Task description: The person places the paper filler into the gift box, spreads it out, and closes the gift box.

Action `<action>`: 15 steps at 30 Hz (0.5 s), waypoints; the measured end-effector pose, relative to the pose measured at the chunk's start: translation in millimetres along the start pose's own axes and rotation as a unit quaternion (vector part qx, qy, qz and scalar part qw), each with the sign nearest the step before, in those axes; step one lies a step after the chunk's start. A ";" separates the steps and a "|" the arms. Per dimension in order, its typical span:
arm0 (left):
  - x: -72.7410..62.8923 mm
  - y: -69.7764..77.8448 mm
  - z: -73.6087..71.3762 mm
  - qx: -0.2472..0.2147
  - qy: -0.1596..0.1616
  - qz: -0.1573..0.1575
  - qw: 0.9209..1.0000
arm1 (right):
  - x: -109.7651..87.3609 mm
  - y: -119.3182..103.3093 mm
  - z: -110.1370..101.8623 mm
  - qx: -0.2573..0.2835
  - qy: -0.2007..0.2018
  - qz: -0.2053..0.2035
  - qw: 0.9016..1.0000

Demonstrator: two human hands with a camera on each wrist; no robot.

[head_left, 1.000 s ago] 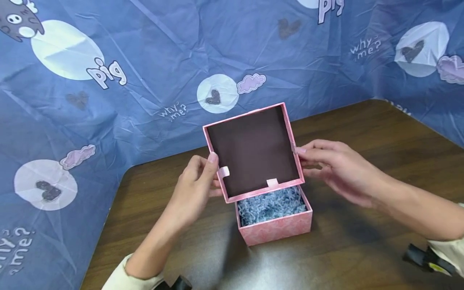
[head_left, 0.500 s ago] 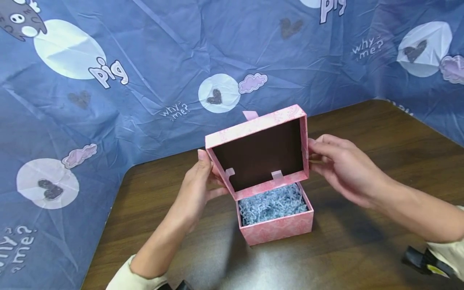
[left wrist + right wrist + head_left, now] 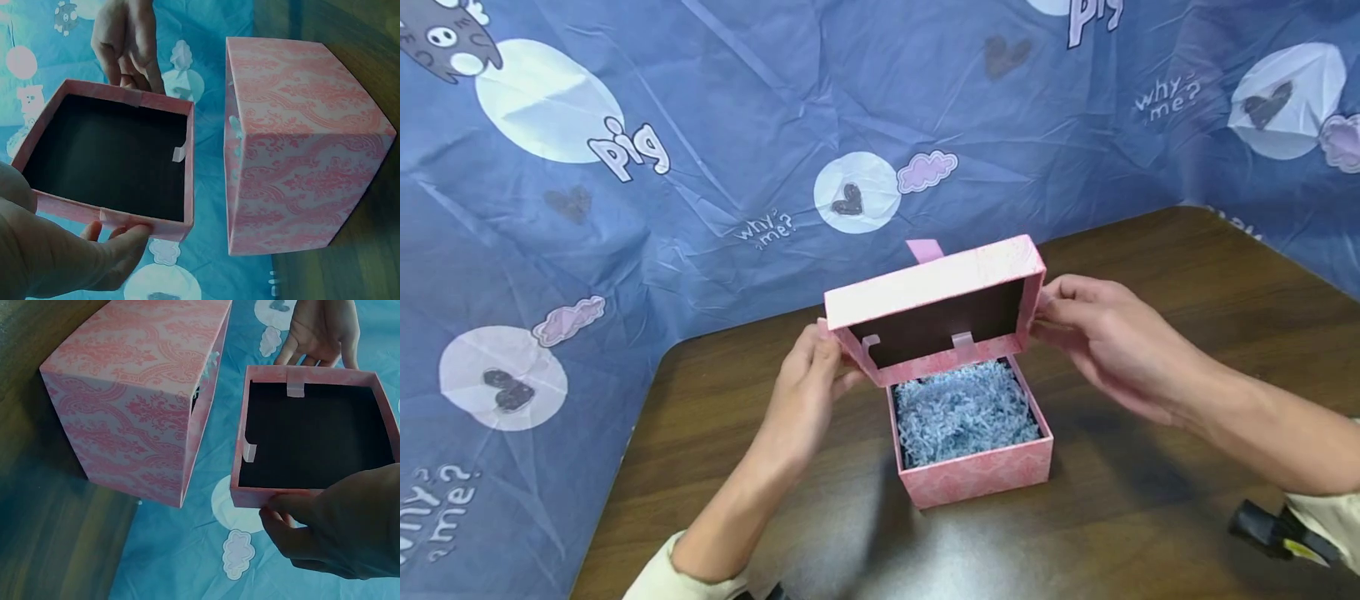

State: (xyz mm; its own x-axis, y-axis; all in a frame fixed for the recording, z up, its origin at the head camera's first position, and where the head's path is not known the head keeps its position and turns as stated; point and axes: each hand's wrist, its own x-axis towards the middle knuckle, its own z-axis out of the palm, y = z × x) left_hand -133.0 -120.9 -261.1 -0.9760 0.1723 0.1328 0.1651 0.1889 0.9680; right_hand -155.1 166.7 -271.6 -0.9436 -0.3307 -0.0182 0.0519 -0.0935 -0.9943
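A pink patterned box lid [image 3: 932, 285] is held tilted above the back of its matching box base [image 3: 981, 475], with its dark inside facing down and toward me. My left hand [image 3: 805, 392] grips the lid's left side, and my right hand [image 3: 1105, 342] pinches the right side. Light blue shredded paper [image 3: 966, 417] fills the base, which stands upright on the table. Small pale ribbon tabs [image 3: 180, 154] show inside the lid, and a pink ribbon [image 3: 925, 250] sticks up from its far edge. In the right wrist view, the lid and base [image 3: 125, 419] are apart.
The brown wooden table [image 3: 715, 467] lies beneath the box. Behind it and along the sides hangs a blue printed cloth [image 3: 737, 108] with pig, heart and cloud patterns. A black wrist device [image 3: 1270, 529] sits by the right sleeve.
The lid has tipped so its outer face shows more and its inside turns downward toward the base. Both hands have turned with it, keeping hold. The base has stayed in place.
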 end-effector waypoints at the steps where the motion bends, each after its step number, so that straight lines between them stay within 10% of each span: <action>1: -0.9 -1.2 -1.1 0.005 0.004 -0.002 1.000 | 0.3 -0.3 0.0 -0.009 -0.001 0.006 1.000; 15: -6.9 -9.4 -16.2 0.056 0.002 -0.014 0.998 | 10.8 6.3 -4.6 -0.073 0.000 0.001 0.997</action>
State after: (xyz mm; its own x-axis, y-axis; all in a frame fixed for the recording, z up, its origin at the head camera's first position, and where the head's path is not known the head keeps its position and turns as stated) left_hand -130.1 -139.6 -267.7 -0.9811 0.1615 0.1066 0.1518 0.3011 0.9414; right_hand -166.5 166.8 -278.5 -0.9437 -0.3302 -0.0208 0.0061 0.0453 -0.9990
